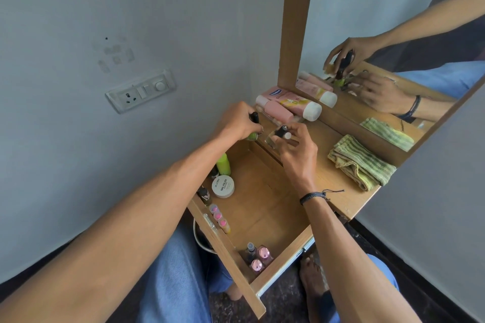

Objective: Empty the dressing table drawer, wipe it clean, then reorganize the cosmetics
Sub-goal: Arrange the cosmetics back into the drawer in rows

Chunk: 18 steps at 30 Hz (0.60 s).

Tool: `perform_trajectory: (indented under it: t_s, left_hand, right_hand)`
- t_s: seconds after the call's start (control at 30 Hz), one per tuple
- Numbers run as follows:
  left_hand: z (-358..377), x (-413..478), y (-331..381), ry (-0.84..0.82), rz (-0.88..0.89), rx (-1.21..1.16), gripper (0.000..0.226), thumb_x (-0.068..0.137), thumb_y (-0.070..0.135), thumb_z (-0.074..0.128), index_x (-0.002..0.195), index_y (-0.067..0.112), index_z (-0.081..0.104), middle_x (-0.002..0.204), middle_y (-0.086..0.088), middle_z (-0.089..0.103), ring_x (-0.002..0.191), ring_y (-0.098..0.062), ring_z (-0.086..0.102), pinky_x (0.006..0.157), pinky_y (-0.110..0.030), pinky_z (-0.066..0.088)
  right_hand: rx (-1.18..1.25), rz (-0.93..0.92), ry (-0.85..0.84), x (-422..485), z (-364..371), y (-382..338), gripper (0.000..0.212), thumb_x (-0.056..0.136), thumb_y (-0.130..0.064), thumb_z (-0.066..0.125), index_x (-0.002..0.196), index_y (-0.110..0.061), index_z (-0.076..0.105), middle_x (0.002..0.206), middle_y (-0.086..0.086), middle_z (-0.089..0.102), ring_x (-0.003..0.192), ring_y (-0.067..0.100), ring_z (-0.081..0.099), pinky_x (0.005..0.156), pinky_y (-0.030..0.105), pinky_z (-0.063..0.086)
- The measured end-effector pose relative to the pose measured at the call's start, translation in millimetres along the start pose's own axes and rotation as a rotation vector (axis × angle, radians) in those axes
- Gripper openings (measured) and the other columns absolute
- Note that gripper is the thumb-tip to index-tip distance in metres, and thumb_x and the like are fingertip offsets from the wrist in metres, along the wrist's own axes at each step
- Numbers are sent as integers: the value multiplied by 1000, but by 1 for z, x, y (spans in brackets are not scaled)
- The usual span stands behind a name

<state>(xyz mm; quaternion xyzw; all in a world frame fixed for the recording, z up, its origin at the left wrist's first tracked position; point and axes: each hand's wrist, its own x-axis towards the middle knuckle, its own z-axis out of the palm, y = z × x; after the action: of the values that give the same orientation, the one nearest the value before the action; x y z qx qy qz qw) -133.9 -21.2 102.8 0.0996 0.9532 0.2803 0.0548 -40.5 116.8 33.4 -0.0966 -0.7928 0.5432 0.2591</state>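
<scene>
Tabletop point(338, 191): pink tubes point(278, 109) flat, caps point(313, 110) rightward

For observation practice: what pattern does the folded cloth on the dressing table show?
The cloth has green and pale-yellow stripes, clearest in the head view.

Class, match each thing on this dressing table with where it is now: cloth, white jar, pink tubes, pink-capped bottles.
1 cloth
2 white jar
3 pink tubes
4 pink-capped bottles

A drawer, near corner
B tabletop, against mirror
C tabletop, right side
D drawer, beside green bottle

Pairs: 1-C, 2-D, 3-B, 4-A
</scene>
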Motion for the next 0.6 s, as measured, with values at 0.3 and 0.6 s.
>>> perform_trajectory:
  t_s: [0.3, 0.6]
  left_hand:
    - [21, -30, -30, -8, 23, 119, 17, 76, 27, 85, 74, 16, 72, 70, 2, 68, 66, -18, 66, 52, -26, 44]
    - [56, -38, -45, -87, -5, 195, 21, 81, 22, 78, 70, 12, 64, 71, -2, 66, 71, -24, 66, 56, -32, 48]
  right_hand:
    - [-325, -279, -253, -44, 8, 8, 29, 90, -18, 76, 113, -17, 59, 96, -1, 65, 85, 18, 54, 68, 35, 45]
    - [-499, -221, -472, -62, 19, 43, 24, 94, -13, 67, 115, -16, 56, 105, 3, 67, 96, 25, 60, 76, 36, 51]
